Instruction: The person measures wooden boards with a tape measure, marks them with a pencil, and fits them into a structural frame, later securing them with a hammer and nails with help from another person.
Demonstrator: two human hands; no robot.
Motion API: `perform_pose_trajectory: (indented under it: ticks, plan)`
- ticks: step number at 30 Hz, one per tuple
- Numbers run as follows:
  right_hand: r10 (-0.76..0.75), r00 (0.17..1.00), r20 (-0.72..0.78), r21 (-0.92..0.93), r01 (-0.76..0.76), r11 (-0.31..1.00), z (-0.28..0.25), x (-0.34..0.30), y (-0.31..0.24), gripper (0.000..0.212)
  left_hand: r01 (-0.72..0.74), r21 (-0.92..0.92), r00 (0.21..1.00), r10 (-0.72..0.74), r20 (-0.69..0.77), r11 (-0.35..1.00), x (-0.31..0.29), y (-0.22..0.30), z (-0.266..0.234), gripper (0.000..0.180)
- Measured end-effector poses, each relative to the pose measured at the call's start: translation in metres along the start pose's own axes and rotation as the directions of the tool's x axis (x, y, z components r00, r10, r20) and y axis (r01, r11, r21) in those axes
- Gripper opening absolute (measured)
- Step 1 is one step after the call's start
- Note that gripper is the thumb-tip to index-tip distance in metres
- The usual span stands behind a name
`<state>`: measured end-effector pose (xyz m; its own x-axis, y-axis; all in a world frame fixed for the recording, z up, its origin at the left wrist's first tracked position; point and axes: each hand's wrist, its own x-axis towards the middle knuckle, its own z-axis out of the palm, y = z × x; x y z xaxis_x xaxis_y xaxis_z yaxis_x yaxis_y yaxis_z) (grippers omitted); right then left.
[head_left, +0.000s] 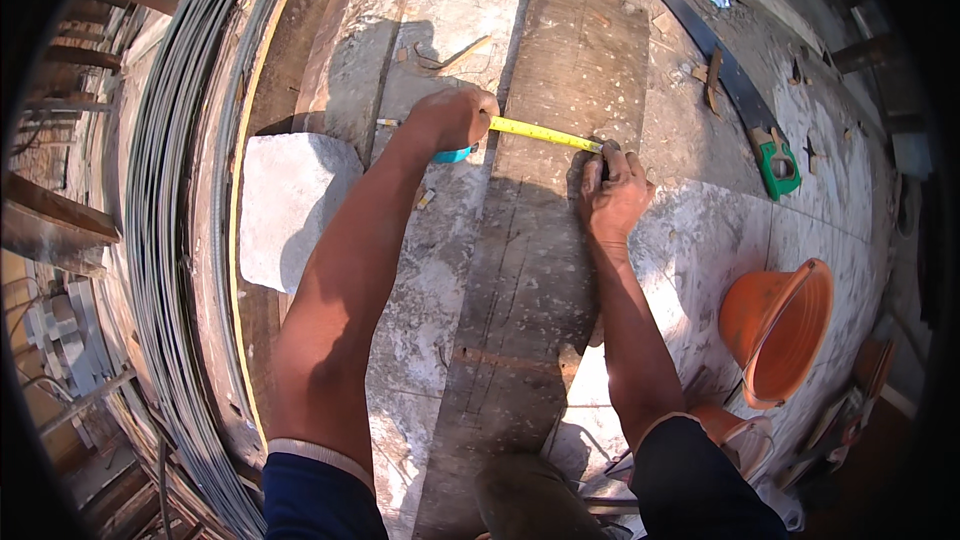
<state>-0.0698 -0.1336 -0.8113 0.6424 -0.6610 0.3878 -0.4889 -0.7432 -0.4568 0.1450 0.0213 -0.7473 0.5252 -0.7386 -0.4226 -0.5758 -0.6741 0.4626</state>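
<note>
Across a long, worn wooden board (575, 50) runs the yellow blade of a tape measure (540, 131). My left hand (455, 120) is closed around its case, of which only a teal part shows below the fingers, just off the board's left edge. At the board's right edge my right hand (615, 190) pinches the end of the blade between fingers and thumb. The blade lies nearly square to the board's length. Dark pencil-like lines run along the board's nearer part.
A pale block (290, 205) stands left of my left forearm, beside long bundled steel rods (165, 190). To the right lie a handsaw (735, 90) with a green handle and an orange bucket (745, 315) tipped on its side. Wood scraps litter the far floor.
</note>
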Motion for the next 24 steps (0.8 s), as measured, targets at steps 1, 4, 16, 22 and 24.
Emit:
perform_pose_trajectory:
  ticks: [1,4,16,22,24]
  plan:
    - [-0.002,1.000,-0.010,0.008,0.003,1.000,0.000,0.000,0.002,0.028,0.030,-0.018,0.999,-0.030,0.026,0.999,0.001,0.004,-0.001,0.027]
    - [0.077,0.997,0.019,0.133,-0.079,0.988,-0.002,0.001,0.004,0.027,-0.034,0.004,0.999,0.034,0.015,0.999,0.008,0.003,0.007,0.030]
    - [0.107,0.994,0.020,0.143,-0.109,0.984,-0.004,0.003,0.000,0.028,0.061,-0.013,0.992,-0.059,0.109,0.998,0.021,0.005,0.001,0.030]
    - [0.051,0.999,0.019,0.041,-0.052,0.998,-0.001,0.001,0.000,0.029,0.077,0.088,0.987,-0.088,0.133,0.993,0.025,0.008,-0.001,0.031]
    - [-0.026,1.000,-0.009,-0.026,0.026,0.999,0.001,0.004,0.002,0.030,0.140,0.089,0.983,-0.150,0.109,0.986,0.028,0.012,0.001,0.027]
